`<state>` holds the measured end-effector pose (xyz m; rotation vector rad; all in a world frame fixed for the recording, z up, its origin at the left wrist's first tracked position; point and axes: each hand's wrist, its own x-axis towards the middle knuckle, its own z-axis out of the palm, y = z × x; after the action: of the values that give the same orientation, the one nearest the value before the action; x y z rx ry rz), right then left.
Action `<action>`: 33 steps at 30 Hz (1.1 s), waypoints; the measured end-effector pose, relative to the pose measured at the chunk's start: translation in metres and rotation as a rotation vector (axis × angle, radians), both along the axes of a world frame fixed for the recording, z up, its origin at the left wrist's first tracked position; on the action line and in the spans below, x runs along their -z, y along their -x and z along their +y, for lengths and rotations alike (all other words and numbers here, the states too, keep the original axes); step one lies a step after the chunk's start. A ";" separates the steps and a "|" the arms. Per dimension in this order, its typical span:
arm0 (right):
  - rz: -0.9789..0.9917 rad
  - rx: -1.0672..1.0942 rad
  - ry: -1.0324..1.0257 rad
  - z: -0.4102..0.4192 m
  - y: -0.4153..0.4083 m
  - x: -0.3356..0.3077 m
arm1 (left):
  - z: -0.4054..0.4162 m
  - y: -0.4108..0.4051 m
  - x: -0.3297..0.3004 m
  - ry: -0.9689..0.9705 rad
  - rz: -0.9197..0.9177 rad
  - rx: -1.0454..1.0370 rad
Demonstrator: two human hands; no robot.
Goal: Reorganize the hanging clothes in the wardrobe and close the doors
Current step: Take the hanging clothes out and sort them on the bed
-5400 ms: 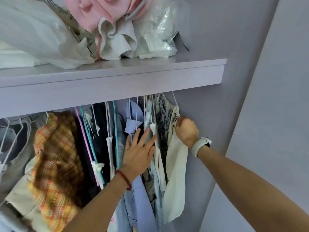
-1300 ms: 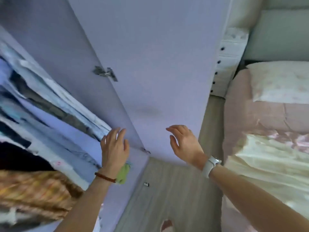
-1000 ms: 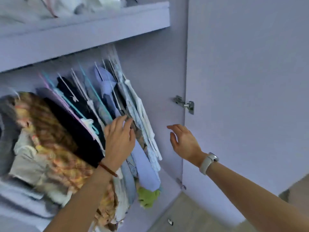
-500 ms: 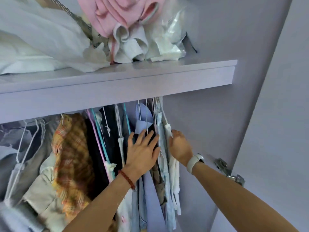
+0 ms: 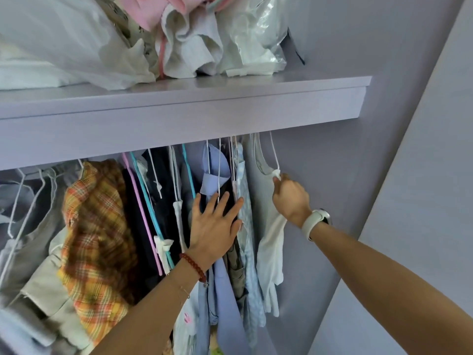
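Clothes hang in a tight row under the lilac shelf [image 5: 230, 108] of the wardrobe. My left hand [image 5: 215, 226] lies flat with fingers spread against the blue and dark garments [image 5: 225, 283] in the middle. My right hand [image 5: 290, 198] is closed on the shoulder of a white sleeveless top [image 5: 271, 252] on a white hanger [image 5: 273, 155], the rightmost piece, held a little apart from the row. An orange plaid shirt [image 5: 94, 234] hangs further left. The rail is hidden behind the shelf front.
Bundled white and pink fabric and plastic bags [image 5: 179, 39] sit on the shelf. The wardrobe's side wall [image 5: 332, 175] is just right of the white top. An open lilac door [image 5: 422, 201] stands at the right. Grey and beige garments [image 5: 38, 252] hang at the far left.
My view swung from the door and floor back up to the rail. My right hand went from open near the door to gripping the white top and has drawn it rightward.
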<state>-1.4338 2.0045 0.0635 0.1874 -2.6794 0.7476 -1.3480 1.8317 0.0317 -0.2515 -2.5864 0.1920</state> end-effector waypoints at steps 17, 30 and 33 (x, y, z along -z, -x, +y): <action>0.137 -0.036 -0.225 0.141 -0.309 0.126 | 0.093 -0.063 0.052 -0.287 -0.164 0.397; -0.064 0.939 -0.248 0.264 -0.606 0.191 | 0.259 -0.268 0.132 -0.401 -0.800 1.149; -0.075 1.158 -0.186 0.293 -0.661 0.199 | 0.312 -0.321 0.135 -0.457 -0.782 1.232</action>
<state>-0.7728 2.2978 -0.1355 -1.2397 -2.3208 0.1164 -1.0271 2.1438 -0.1031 -1.9036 -2.4906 -1.0912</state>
